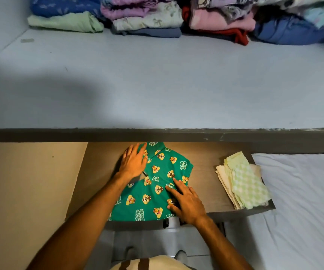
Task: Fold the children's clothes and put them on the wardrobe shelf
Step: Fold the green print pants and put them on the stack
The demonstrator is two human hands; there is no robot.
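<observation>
Two bare hands lie flat, the left (133, 162) and the right (186, 203), both on one green cartoon-print children's garment (157, 184). One small stack of pale green checked and cream folded cloths (243, 182) sits on the single dark brown counter (206, 168). At the back of the one grey wardrobe shelf (157, 84) stand roughly four piles of folded clothes (147, 18); their exact count is unclear.
</observation>
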